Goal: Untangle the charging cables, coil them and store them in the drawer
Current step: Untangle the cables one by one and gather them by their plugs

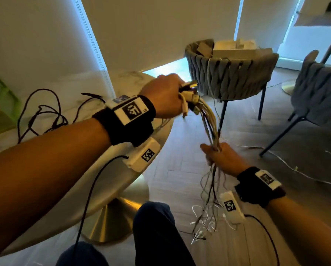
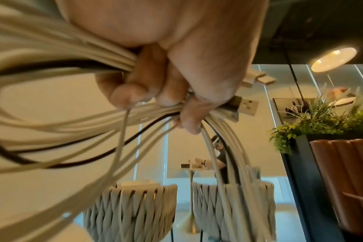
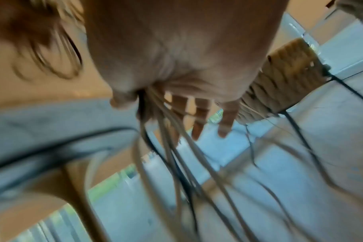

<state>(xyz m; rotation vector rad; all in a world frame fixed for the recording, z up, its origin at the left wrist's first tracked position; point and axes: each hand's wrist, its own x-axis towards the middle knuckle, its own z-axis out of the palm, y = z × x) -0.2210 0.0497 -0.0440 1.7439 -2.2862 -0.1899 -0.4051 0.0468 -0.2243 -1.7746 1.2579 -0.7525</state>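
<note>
Fig.: clearance around the hands, head view. Bare floor (image 1: 180, 166) lies open at 6 o'clock w/ cable ends dangling (image 1: 205, 223) over it. Round marble table (image 1: 160, 135) blocks the 9 o'clock side; a loose black cable (image 1: 42, 116) sprawls across its top. Woven chair (image 1: 230, 77) w/ boxes stands at 12 o'clock, just beyond the left hand (image 1: 166, 95). Second chair (image 1: 320, 96) closes 3 o'clock; thin white cable (image 1: 299, 173) trails on the floor between. Bundle (image 1: 210, 127) spans both hands, left to right hand (image 1: 224, 160).

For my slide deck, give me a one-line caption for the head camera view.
Left hand grips the plug ends of a cable bundle while the right hand holds it lower down.
</note>
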